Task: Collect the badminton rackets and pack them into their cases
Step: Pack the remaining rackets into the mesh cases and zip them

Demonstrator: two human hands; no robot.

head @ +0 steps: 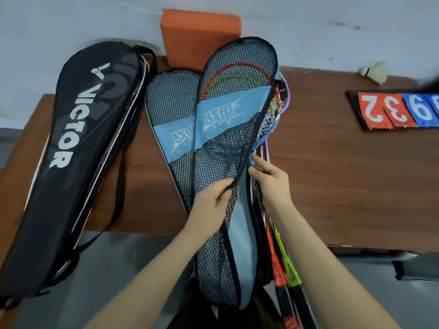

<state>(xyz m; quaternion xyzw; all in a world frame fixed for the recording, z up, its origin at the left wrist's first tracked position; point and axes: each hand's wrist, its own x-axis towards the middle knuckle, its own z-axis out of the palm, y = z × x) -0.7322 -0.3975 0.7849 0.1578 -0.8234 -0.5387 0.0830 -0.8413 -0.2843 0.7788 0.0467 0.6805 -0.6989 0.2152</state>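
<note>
Two blue mesh racket cases lie on the wooden table. My left hand [209, 205] pinches the open black edge of the upper mesh case [235, 115], lifting its flap. Inside it show a red-framed racket [237, 65] and a yellow-green one. My right hand [270, 181] grips the shafts of a bundle of rackets [266, 148] beside the case's opening; blue and purple frames show at its right edge. Red and yellow-green shafts with black handles [285, 269] stick out toward me. The second mesh case [171, 119] lies underneath to the left.
A black VICTOR racket bag [78, 143] lies at the left, hanging over the table [344, 174] edge. An orange foam block [199, 36] leans on the wall behind. A shuttlecock [376, 72] and a flip scoreboard [399, 110] sit at the right.
</note>
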